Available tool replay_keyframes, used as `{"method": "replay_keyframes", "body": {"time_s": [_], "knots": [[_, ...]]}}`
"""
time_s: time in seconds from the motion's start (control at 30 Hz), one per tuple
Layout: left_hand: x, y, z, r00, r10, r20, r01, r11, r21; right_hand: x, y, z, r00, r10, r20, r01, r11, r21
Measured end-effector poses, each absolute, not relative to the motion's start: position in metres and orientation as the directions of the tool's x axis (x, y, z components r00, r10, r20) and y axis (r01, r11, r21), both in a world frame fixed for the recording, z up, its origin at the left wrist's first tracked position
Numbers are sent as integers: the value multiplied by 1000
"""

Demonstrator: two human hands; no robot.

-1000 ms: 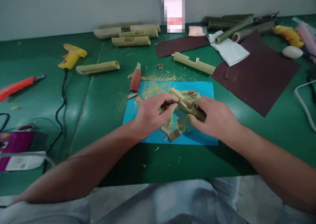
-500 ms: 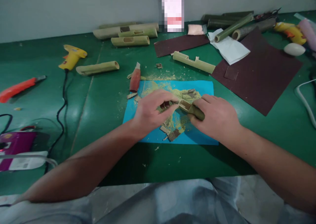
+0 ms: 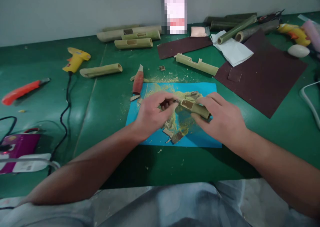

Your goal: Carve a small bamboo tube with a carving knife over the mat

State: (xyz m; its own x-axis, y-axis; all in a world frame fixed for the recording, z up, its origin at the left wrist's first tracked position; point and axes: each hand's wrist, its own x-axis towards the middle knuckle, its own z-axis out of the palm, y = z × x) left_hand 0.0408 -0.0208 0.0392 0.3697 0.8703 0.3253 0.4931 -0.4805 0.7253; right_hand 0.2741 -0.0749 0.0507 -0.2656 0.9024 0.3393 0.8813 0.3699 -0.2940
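My right hand [image 3: 222, 118] grips a short green bamboo piece [image 3: 195, 108] with a rectangular notch, held level over a blue mat [image 3: 207, 88]. Closed around a small dark-handled carving tool [image 3: 170, 103], my left hand [image 3: 152, 113] keeps the tool's tip at the bamboo's left end. Yellow-green shavings and small offcuts [image 3: 175, 133] lie on the mat beneath both hands.
A red-handled knife [image 3: 138, 80] lies left of the mat. On the green table are several cut bamboo tubes [image 3: 101, 70], a yellow glue gun [image 3: 75, 59] with black cord, an orange cutter [image 3: 21, 90], dark sandpaper sheets [image 3: 262, 73], white paper [image 3: 232, 50] and a purple box [image 3: 17, 147].
The bamboo piece has turned from tilted up-left to nearly level, and the tool tip now sits at its left end. Both hands stay over the mat.
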Motion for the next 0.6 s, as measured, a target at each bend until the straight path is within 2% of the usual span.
{"method": "replay_keyframes", "body": {"time_s": [0.2,0.27,0.4,0.47,0.6], "knots": [[46,-26,40,318,923,218,360,-330,873,283,-78,70,-267,829,491,807,471,-357],[48,-28,41,310,929,200,325,-301,896,285,-79,76,-224,815,535,819,454,-349],[53,-30,45,317,934,167,232,-247,941,288,-76,75,-161,828,537,834,405,-375],[55,-31,46,323,936,138,199,-210,957,290,-72,68,-139,780,611,785,462,-412],[63,-32,42,320,945,60,131,-107,986,292,-62,54,-141,627,766,710,604,-362]]}}
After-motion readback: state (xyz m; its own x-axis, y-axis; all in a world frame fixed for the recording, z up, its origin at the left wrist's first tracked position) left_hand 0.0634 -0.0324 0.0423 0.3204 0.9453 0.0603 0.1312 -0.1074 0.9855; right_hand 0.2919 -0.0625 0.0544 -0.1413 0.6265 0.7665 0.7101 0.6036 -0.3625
